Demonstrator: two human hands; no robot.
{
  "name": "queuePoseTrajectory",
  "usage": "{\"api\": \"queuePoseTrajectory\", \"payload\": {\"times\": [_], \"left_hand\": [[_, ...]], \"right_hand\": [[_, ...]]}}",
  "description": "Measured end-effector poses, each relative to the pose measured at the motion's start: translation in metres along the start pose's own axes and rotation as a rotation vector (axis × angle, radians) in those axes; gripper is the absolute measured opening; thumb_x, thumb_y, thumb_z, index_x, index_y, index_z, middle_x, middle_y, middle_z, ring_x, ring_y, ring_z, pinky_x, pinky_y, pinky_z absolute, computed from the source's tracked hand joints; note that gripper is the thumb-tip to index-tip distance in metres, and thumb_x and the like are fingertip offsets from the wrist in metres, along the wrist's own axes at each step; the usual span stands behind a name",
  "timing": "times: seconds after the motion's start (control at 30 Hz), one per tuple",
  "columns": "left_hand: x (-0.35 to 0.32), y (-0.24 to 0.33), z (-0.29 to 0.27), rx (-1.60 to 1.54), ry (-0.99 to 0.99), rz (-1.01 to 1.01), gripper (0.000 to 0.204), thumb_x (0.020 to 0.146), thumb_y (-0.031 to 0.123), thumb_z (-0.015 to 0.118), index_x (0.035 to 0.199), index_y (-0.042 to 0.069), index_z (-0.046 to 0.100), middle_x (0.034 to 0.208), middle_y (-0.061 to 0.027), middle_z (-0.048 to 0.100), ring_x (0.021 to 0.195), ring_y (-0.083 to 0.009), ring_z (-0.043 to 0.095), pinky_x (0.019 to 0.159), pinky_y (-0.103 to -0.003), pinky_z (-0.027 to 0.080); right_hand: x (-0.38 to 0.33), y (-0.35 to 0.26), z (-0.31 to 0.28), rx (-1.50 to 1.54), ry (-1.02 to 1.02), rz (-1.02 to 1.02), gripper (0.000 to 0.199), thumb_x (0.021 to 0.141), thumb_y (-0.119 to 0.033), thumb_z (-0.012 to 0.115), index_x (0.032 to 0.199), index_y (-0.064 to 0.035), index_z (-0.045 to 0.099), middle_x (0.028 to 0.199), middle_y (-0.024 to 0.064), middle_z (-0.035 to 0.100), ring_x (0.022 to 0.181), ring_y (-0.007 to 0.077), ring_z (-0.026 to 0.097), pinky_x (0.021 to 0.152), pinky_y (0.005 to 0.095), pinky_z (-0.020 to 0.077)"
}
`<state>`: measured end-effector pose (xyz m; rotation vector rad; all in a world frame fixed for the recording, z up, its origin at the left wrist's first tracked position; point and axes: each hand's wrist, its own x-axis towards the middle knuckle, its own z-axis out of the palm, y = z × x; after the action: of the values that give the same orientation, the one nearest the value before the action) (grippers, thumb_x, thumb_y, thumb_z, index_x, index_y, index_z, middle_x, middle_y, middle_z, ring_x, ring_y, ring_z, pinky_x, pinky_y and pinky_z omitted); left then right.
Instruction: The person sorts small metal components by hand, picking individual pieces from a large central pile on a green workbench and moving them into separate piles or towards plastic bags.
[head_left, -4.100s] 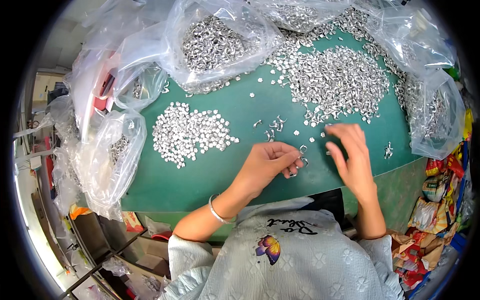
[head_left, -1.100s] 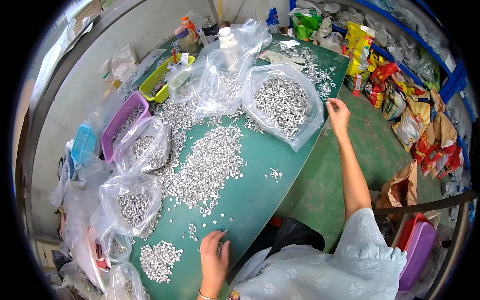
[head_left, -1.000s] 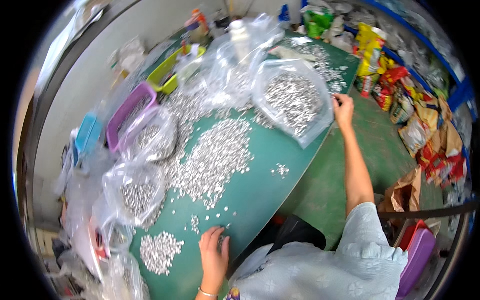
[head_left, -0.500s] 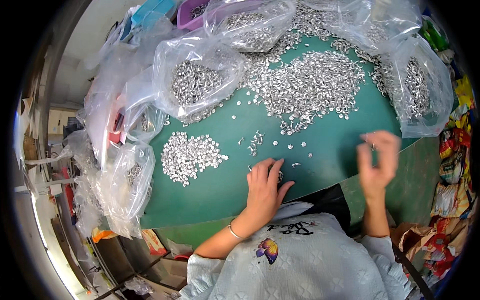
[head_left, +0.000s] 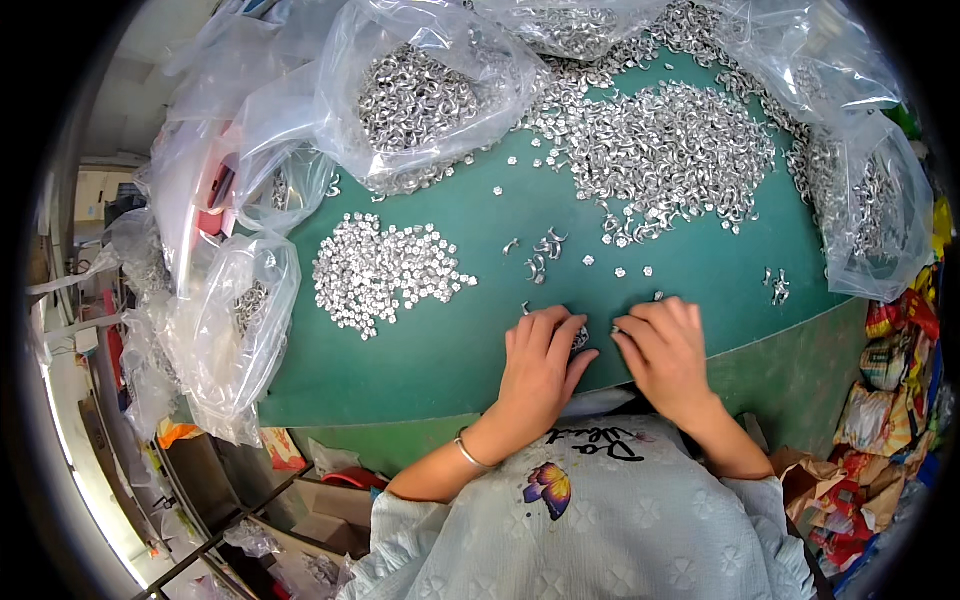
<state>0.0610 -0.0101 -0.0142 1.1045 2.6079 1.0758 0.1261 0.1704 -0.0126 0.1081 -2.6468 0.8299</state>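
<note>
My left hand point(head_left: 538, 362) rests on the green tabletop near its front edge, fingers curled down. Small silver metal pieces point(head_left: 580, 338) show between its thumb and fingers. Just right of it, my right hand point(head_left: 667, 358) is closed with the fingertips pointing at the left one; what they pinch is too small to make out. Beyond the hands lie a few loose flower-shaped metal pieces point(head_left: 620, 272) and a little cluster of curved silver pieces point(head_left: 540, 262). Another small group of curved pieces point(head_left: 778, 287) sits by the table's right edge.
A heap of flower-shaped pieces point(head_left: 375, 270) spreads at left. A larger pile of curved pieces point(head_left: 670, 155) covers the far middle. Clear plastic bags of metal pieces point(head_left: 415, 100) line the back, with another bag point(head_left: 875, 210) at right and one point(head_left: 245, 330) at left.
My right hand has come in from the right, down beside my left hand. A small group of curved pieces now lies where it was. The whole view has shifted slightly.
</note>
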Motion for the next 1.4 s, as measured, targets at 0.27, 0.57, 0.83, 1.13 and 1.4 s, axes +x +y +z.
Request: {"api": "queuePoseTrajectory", "payload": {"times": [0.27,0.57,0.83,1.13,1.4], "left_hand": [[-0.009,-0.007,0.0,-0.074,0.051,0.038,0.033,0.076,-0.004,0.073,0.107,-0.001,0.062,0.104,-0.0157,0.056,0.092,-0.0332,0.055,0.08,-0.04,0.047],[-0.022,-0.018,-0.017,-0.009,0.124,-0.046,0.032,0.076,-0.003,0.074,0.106,-0.002,0.063,0.104,-0.0152,0.057,0.091,-0.0318,0.055,0.078,-0.039,0.046],[-0.013,-0.022,-0.02,0.127,0.06,-0.009,0.049,0.077,0.005,0.075,0.123,0.002,0.058,0.126,-0.0138,0.052,0.11,-0.0337,0.051,0.089,-0.043,0.042],[-0.024,-0.024,-0.028,-0.084,0.158,-0.109,0.063,0.075,0.009,0.08,0.13,0.0,0.051,0.127,-0.0152,0.051,0.114,-0.0338,0.05,0.093,-0.043,0.039],[-0.02,-0.023,-0.021,0.089,0.071,-0.074,0.051,0.076,0.013,0.079,0.122,0.005,0.058,0.123,-0.0127,0.051,0.115,-0.0329,0.048,0.094,-0.043,0.035]], "right_hand": [[-0.009,0.042,-0.038,-0.203,0.364,0.28,0.017,0.075,-0.003,0.075,0.091,-0.0057,0.069,0.089,0.0097,0.061,0.084,0.0279,0.056,0.076,0.0373,0.0407],[-0.043,0.106,-0.065,-0.589,0.402,0.447,0.02,0.08,-0.007,0.071,0.099,-0.0054,0.064,0.108,0.0137,0.059,0.103,0.0331,0.051,0.09,0.0444,0.0389],[0.022,0.02,-0.022,-0.093,0.012,0.131,0.03,0.077,-0.008,0.073,0.106,-0.0051,0.065,0.118,0.0122,0.057,0.112,0.0322,0.05,0.096,0.0432,0.0377],[0.081,0.005,0.037,-0.116,-0.234,-0.124,0.046,0.08,-0.007,0.071,0.124,-0.0026,0.057,0.129,0.0126,0.052,0.122,0.0317,0.047,0.098,0.0451,0.0387],[0.052,-0.003,0.022,-0.104,-0.151,-0.03,0.037,0.081,-0.006,0.069,0.117,-0.0019,0.062,0.127,0.0113,0.057,0.124,0.0309,0.05,0.1,0.0461,0.037]]}}
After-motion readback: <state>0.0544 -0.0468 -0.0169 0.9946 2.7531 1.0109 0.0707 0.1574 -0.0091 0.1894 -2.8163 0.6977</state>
